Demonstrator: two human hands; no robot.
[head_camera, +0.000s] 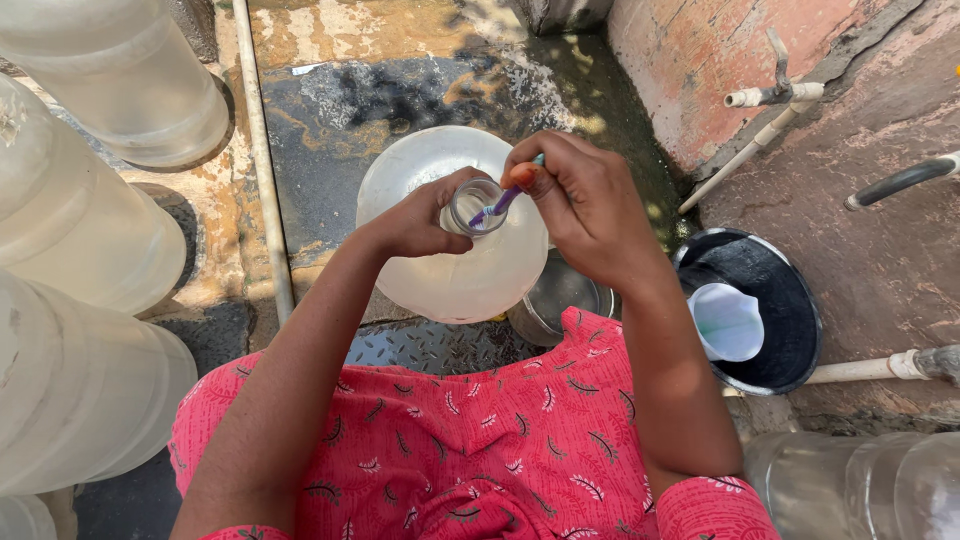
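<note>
Item: large translucent water jar (455, 275), upright on the wet floor (340, 110) between the person's knees. Left hand (415, 220) grips the jar's open neck (475, 205). Right hand (580, 200) is clenched round a purple-handled brush (500, 205), its head down inside the neck. Adjacent: steel bowl (555, 300), black bucket (790, 300) holding a white jug (728, 322), further jars (80, 210) stacked left. Risk, as judged: wet fingers losing the brush into the jar; hard scrubbing tipping the jar against the bowl.

Big jugs (80, 210) crowd the left; black bucket (790, 300) blocks right; ground ahead open
</note>
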